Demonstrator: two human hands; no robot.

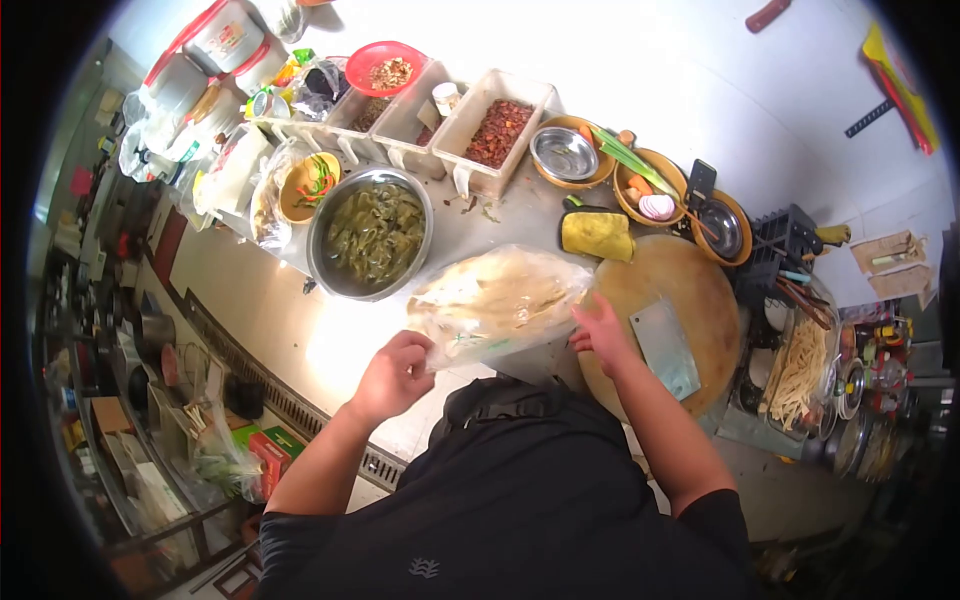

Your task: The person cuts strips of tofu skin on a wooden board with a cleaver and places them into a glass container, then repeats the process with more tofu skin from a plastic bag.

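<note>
A clear plastic bag (497,300) with pale tan contents lies in front of me, near the counter's front edge. What exactly is inside, I cannot make out through the plastic. My left hand (395,373) is closed on the bag's near left corner, with the fingers curled in. At the bag's right end is my right hand (604,337), its fingers apart and the tips close against the plastic. Right of that hand, a cleaver (664,347) rests flat on a round wooden chopping board (712,310). A folded yellow cloth (596,235) sits at the board's far left edge.
Left of the bag stands a metal basin (425,235) of dark green leafy vegetables in liquid. Behind are plastic bins, one with dried red chillies (499,133), and a red bowl (367,55). Bowls with scallion (635,158) and onion (656,207) stand near the board; noodle-like strips (800,375) lie far right.
</note>
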